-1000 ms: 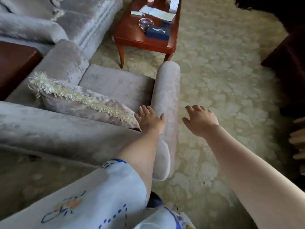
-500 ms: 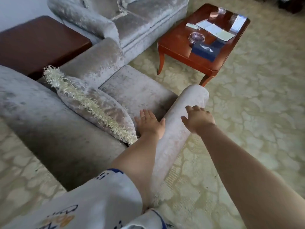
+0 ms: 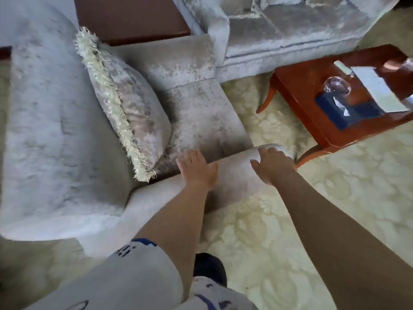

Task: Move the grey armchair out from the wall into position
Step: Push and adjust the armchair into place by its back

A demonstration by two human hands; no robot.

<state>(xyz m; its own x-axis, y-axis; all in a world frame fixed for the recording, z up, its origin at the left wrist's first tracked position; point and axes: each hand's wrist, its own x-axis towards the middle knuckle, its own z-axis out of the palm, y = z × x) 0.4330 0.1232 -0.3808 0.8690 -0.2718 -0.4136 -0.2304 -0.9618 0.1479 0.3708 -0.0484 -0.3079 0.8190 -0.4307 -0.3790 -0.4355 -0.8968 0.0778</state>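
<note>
The grey velvet armchair point(image 3: 55, 135) fills the left and centre of the head view, its back toward the left and its seat toward the right. A fringed grey cushion point(image 3: 131, 108) leans against the backrest. My left hand point(image 3: 197, 168) lies flat with straight fingers on the top of the near armrest point(image 3: 234, 173), by the seat. My right hand point(image 3: 271, 166) rests on the same armrest near its front end, fingers spread over the rounded top. Both forearms reach forward from the bottom of the view.
A red-brown coffee table point(image 3: 321, 130) with a glass ashtray point(image 3: 336, 85), a blue box and papers stands at the right. A grey sofa point(image 3: 290, 34) sits behind, a dark wooden side table point(image 3: 129, 16) at top left. Pale patterned carpet point(image 3: 335, 193) covers the floor.
The view has swung so the armchair now lies more to the left. My right hand has come down onto the front of the armrest; my left hand stays on it.
</note>
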